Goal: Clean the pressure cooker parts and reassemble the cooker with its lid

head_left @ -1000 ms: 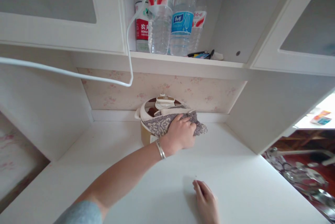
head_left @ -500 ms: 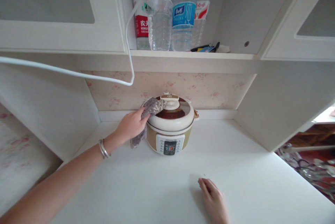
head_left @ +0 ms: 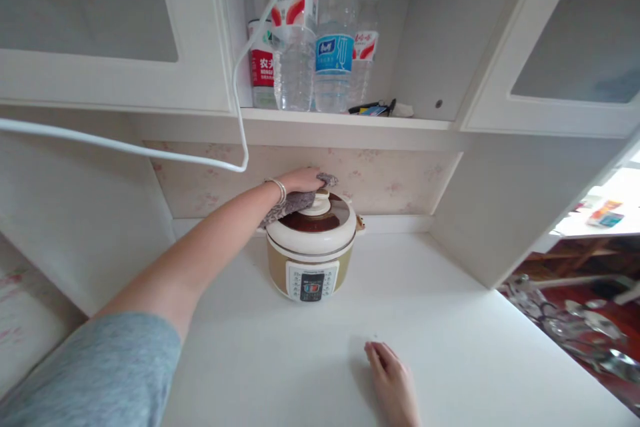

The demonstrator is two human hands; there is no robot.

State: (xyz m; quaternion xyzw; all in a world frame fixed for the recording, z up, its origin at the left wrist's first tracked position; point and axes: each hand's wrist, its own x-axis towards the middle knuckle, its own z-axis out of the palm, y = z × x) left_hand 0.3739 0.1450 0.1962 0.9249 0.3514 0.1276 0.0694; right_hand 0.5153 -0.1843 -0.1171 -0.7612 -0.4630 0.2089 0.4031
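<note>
A small electric cooker (head_left: 311, 250) with a white and brown lid and a front control panel stands at the back of the white counter (head_left: 450, 347). My left hand (head_left: 299, 180) reaches over its far top and presses a grey patterned cloth (head_left: 295, 200) against the lid's rear edge, fingers closed on the cloth. My right hand (head_left: 393, 384) lies flat on the counter in front, fingers stretched out, holding nothing.
A white cable (head_left: 150, 147) hangs in a loop from the shelf above. Several water bottles (head_left: 310, 34) stand on the open shelf, with small items (head_left: 375, 108) beside them. Cabinet doors flank the shelf. Shiny utensils (head_left: 575, 320) lie at lower right.
My left hand has carried the cloth from the cooker's front, round its left side, to the back of the lid. My right hand has stayed flat on the counter.
</note>
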